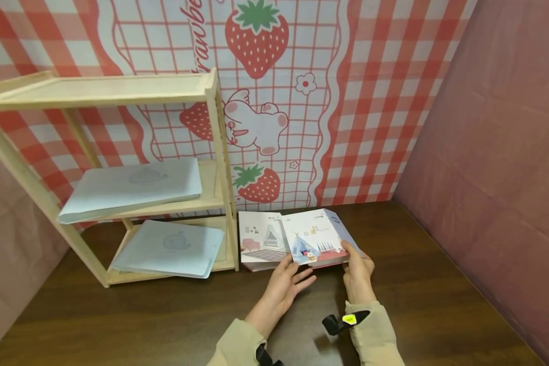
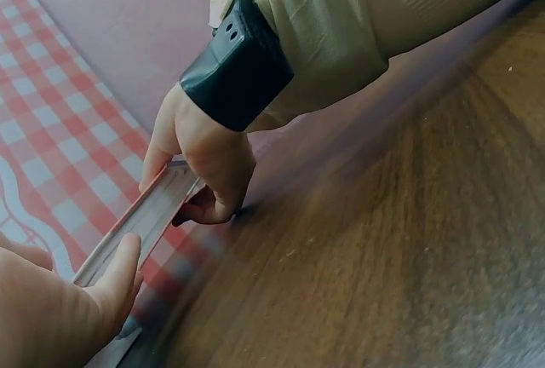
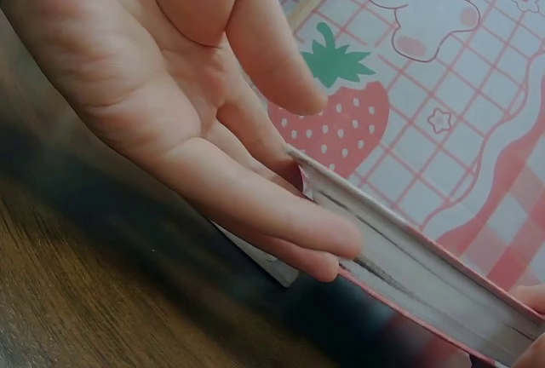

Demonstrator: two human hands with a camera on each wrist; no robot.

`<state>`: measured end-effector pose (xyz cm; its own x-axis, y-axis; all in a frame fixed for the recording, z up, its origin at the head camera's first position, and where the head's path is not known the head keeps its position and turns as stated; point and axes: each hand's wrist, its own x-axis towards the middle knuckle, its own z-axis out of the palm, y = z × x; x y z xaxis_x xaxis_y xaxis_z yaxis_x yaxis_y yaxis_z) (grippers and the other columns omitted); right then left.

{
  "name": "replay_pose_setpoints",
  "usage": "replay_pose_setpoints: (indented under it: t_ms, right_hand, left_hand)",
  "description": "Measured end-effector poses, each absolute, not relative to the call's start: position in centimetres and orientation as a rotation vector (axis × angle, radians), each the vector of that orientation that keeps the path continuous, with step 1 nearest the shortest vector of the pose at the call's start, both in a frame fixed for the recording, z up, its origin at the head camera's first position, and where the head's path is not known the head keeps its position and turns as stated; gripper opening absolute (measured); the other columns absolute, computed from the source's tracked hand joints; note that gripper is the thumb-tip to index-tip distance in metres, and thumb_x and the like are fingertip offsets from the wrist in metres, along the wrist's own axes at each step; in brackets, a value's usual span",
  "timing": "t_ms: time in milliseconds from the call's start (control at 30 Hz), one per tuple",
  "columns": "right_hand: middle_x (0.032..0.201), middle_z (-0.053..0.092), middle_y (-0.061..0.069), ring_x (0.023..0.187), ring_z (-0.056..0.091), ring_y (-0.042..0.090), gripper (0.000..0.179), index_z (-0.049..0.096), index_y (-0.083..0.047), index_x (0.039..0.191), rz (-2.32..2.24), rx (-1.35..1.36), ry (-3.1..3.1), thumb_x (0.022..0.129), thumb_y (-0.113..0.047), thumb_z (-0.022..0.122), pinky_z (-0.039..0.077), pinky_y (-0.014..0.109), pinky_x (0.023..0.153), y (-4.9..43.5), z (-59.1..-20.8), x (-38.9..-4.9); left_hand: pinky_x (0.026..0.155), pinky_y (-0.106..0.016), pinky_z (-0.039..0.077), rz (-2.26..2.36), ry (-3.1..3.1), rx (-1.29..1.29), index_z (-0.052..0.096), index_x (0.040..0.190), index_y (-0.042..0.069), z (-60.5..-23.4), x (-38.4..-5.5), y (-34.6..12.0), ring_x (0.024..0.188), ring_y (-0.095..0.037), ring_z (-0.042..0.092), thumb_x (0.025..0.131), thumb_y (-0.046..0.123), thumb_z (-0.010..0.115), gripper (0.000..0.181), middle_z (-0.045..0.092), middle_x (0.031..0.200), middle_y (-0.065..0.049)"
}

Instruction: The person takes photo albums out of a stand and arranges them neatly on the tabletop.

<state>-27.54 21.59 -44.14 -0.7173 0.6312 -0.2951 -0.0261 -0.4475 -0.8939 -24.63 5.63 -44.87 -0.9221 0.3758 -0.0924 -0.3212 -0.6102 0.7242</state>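
Beige-sleeved right hand (image 1: 359, 277) pinches a boxy paper book (image 1: 316, 235); left hand (image 1: 282, 287) spreads loosely.

Left wrist view crops left hand (image 2: 51, 310)

There are two books (image 1: 317, 231), one wooden rack (image 1: 128, 89) and, seemingly, two pale-blue folders (image 1: 132, 185).

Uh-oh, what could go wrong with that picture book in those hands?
The right hand pinches the tent book near one corner, while the left hand has its fingers fairly straight, not wrapped round it. So the book might tip or slip.

The other book sits right beside it, so a sideways move could bump that one out of place.
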Motion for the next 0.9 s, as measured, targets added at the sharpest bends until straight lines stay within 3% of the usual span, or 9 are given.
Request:
replay_pose_setpoints:
  t_ms: [167,433,767,900]
  right_hand:
    - [0.095,0.044,0.006,0.078,0.049,0.01,0.052,0.035,0.007,0.111,2.172,-0.867,-1.385,0.072,-0.01,0.064,0.044,0.019,0.068,21.4,-44.1,-27.4]
    - [0.089,0.045,0.003,0.071,0.048,0.007,0.053,0.036,0.007,0.112,2.13,-0.887,-1.39,0.072,-0.012,0.065,0.042,0.017,0.063,21.4,-44.4,-27.6]
    - [0.104,0.042,0.009,0.092,0.045,0.015,0.057,0.034,0.007,0.116,2.18,-0.864,-1.389,0.074,-0.017,0.064,0.042,0.021,0.077,21.8,-44.8,-28.0]
    - [0.102,0.044,0.008,0.087,0.048,0.011,0.052,0.036,0.009,0.116,2.198,-0.864,-1.376,0.075,-0.012,0.062,0.041,0.021,0.078,21.6,-44.2,-27.8]
  left_hand:
    - [0.085,-0.042,0.04,2.527,1.102,0.086,0.005,0.134,-0.001,-45.1,-24.5,5.8,0.115,-0.041,0.032,0.092,0.006,0.03,0.05,0.01,0.135,-0.028]
    - [0.085,-0.046,0.038,2.56,1.082,0.067,0.0,0.13,0.001,-45.5,-24.3,6.2,0.116,-0.042,0.028,0.09,0.003,0.033,0.052,0.004,0.132,-0.03]
    - [0.086,-0.047,0.037,2.526,1.078,0.099,0.001,0.133,0.006,-45.5,-24.4,6.3,0.122,-0.037,0.021,0.089,0.01,0.04,0.059,0.006,0.135,-0.024]
    - [0.089,-0.047,0.034,2.509,1.109,0.123,-0.001,0.134,0.007,-45.6,-24.4,6.1,0.122,-0.037,0.019,0.09,0.011,0.039,0.06,0.006,0.135,-0.025]
